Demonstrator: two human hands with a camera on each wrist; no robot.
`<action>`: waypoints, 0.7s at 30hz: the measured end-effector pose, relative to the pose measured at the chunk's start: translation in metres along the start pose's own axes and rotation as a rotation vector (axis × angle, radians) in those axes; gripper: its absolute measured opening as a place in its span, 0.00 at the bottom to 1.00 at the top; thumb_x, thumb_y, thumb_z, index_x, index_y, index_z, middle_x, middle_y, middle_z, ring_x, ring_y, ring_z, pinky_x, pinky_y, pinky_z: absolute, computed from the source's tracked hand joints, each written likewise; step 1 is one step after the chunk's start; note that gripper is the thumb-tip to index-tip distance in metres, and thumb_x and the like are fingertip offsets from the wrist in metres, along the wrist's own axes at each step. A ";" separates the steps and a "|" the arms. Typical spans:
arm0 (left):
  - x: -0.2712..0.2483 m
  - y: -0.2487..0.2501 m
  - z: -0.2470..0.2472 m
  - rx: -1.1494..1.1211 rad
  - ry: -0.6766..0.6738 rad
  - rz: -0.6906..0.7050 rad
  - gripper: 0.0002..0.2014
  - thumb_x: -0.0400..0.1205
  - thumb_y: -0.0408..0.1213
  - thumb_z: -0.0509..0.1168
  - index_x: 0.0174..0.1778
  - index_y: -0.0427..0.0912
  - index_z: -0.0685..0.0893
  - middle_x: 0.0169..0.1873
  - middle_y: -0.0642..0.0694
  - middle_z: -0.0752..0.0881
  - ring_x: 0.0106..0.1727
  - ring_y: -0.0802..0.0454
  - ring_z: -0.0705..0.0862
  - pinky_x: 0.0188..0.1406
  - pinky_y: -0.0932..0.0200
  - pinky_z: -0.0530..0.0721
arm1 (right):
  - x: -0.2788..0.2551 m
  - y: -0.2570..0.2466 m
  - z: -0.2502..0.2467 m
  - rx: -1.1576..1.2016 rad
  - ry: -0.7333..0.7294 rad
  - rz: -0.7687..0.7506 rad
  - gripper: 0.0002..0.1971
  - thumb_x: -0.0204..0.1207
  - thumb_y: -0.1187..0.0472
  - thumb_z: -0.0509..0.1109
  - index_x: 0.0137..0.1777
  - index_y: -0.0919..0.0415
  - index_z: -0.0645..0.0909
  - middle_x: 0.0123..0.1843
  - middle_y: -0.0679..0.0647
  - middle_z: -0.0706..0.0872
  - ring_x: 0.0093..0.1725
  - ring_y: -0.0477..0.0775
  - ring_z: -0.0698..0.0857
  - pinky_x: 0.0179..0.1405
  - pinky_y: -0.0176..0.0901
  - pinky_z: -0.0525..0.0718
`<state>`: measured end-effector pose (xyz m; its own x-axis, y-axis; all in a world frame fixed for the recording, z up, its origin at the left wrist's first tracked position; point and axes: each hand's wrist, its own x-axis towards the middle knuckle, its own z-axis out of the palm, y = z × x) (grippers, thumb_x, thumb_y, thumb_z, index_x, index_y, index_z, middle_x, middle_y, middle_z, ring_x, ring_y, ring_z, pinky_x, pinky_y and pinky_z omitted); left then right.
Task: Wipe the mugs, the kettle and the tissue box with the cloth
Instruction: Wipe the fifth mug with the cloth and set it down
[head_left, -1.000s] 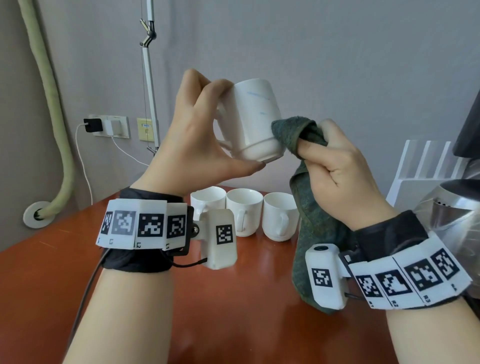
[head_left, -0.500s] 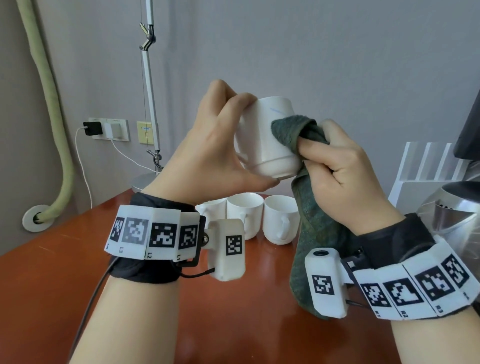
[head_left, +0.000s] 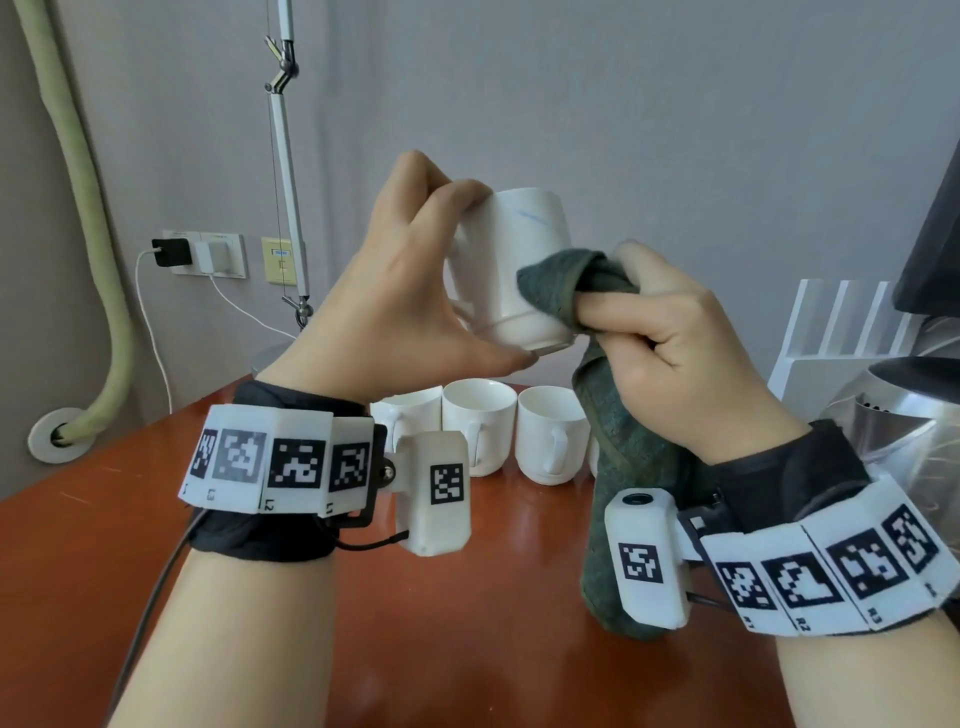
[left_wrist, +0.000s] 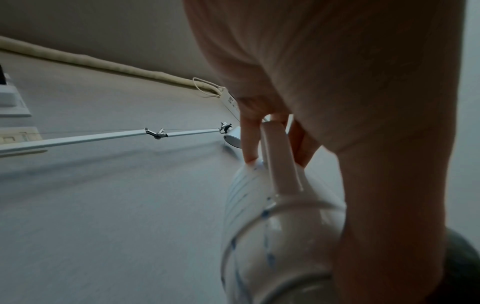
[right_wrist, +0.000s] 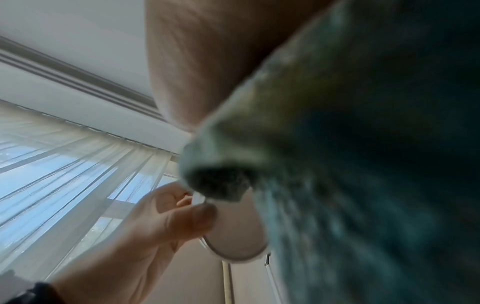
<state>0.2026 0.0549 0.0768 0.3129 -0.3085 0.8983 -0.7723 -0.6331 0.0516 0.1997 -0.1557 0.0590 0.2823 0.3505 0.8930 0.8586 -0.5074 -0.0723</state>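
The left hand (head_left: 400, 291) is holding a mug (head_left: 511, 270) above the counter (head_left: 363, 623). The right hand (head_left: 675, 353), to its right, is pressing the cloth (head_left: 561, 280) against the mug's right side; the cloth is hanging down to the counter. Three mugs (head_left: 480, 431) are standing in a row behind the hands. The kettle (head_left: 904, 415) is sitting at the far right.
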 end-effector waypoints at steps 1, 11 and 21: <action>-0.001 -0.001 -0.001 0.003 0.001 -0.006 0.49 0.60 0.60 0.76 0.69 0.27 0.76 0.53 0.42 0.68 0.53 0.50 0.71 0.49 0.55 0.80 | 0.000 0.000 0.000 -0.004 -0.007 -0.003 0.20 0.69 0.76 0.59 0.45 0.60 0.91 0.37 0.47 0.69 0.35 0.56 0.74 0.31 0.46 0.71; 0.005 0.017 0.013 0.020 -0.107 0.072 0.47 0.60 0.53 0.81 0.69 0.26 0.75 0.52 0.40 0.69 0.53 0.46 0.71 0.44 0.41 0.82 | 0.003 0.006 -0.008 -0.049 0.083 0.175 0.17 0.75 0.68 0.56 0.50 0.44 0.77 0.35 0.45 0.67 0.36 0.54 0.71 0.33 0.46 0.71; 0.002 0.014 0.017 0.015 -0.144 0.059 0.48 0.59 0.56 0.79 0.70 0.29 0.75 0.54 0.45 0.67 0.54 0.48 0.71 0.38 0.40 0.84 | 0.001 0.005 -0.010 -0.090 0.043 0.117 0.23 0.69 0.69 0.56 0.53 0.40 0.78 0.34 0.46 0.66 0.35 0.54 0.71 0.31 0.46 0.70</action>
<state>0.2015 0.0336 0.0722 0.3437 -0.4436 0.8277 -0.7837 -0.6211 -0.0075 0.1996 -0.1659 0.0639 0.3574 0.2518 0.8994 0.7786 -0.6122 -0.1380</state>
